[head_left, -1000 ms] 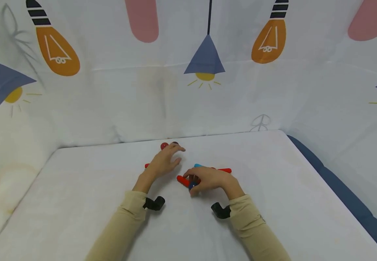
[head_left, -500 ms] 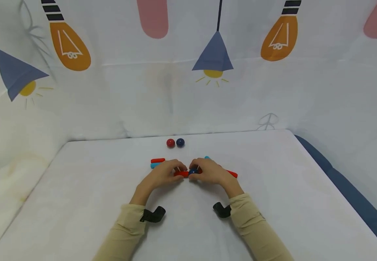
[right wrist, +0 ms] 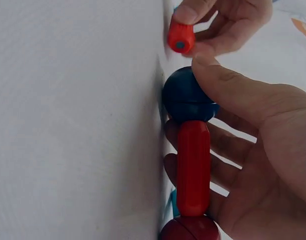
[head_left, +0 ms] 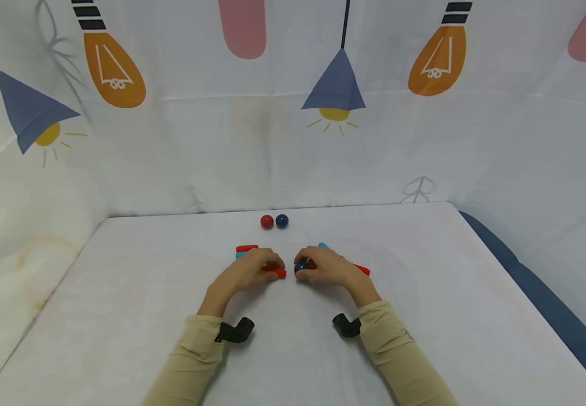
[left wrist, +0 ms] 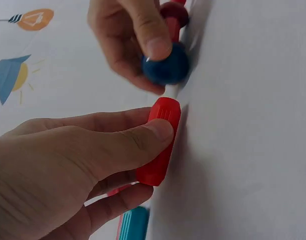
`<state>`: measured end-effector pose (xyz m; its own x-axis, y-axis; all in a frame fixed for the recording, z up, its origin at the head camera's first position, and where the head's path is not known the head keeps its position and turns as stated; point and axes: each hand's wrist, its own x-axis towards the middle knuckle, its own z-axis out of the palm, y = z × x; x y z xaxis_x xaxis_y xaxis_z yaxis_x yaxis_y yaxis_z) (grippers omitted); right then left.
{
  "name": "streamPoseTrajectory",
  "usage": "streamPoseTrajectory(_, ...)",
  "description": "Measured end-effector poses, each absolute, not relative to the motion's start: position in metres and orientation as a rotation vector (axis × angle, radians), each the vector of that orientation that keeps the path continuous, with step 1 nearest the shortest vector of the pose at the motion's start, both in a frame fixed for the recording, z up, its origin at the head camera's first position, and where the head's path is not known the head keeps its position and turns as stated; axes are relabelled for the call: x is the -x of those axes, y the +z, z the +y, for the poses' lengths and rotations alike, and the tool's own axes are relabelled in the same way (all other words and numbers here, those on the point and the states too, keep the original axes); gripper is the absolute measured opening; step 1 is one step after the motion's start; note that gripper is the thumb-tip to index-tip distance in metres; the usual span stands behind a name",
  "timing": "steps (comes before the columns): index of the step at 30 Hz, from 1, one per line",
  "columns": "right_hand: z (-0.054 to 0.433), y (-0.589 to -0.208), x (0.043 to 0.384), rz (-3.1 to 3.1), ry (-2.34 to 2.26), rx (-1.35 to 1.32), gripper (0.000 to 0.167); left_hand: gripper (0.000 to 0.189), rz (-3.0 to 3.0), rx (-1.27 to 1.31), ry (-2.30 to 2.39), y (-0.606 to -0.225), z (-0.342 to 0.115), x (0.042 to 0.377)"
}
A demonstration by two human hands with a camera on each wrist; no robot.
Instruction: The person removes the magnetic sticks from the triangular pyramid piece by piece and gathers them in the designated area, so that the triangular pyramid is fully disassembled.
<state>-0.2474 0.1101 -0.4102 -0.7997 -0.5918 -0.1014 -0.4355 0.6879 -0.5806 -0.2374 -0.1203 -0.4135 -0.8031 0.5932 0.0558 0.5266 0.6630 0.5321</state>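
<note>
My left hand (head_left: 244, 274) pinches a short red rod (left wrist: 155, 167) between thumb and fingers, just above the white table. A small teal spot shows on the rod's end in the right wrist view. Facing it, my right hand (head_left: 329, 267) holds a dark blue ball (right wrist: 185, 92), thumb on one side and fingers behind. A second red rod (right wrist: 193, 167) is joined to that ball, with a dark red ball (right wrist: 190, 231) at its other end. A small gap separates the left hand's rod from the blue ball.
Beyond the hands, a red ball (head_left: 267, 221) and a navy ball (head_left: 282, 220) sit near the table's back edge. Another red rod (head_left: 247, 248) and a light blue rod (head_left: 241, 255) lie by the left hand. A red rod (head_left: 362, 269) shows right of the right hand.
My left hand came back from near the rear balls and took hold of the red rod at the blue ball. The rod has since moved left, apart from the ball.
</note>
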Motion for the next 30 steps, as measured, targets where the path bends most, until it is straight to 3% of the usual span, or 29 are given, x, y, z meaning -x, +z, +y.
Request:
streamPoseTrajectory(13, 0.116, -0.401, 0.244, 2.657, -0.763, 0.739, 0.039, 0.016, 2.936, -0.660, 0.726, -0.408, -0.158, 0.244)
streamPoseTrajectory(30, 0.121, -0.400, 0.244, 2.728, -0.664, 0.833, 0.019, 0.021, 2.979, -0.621, 0.690, -0.409, -0.156, 0.243)
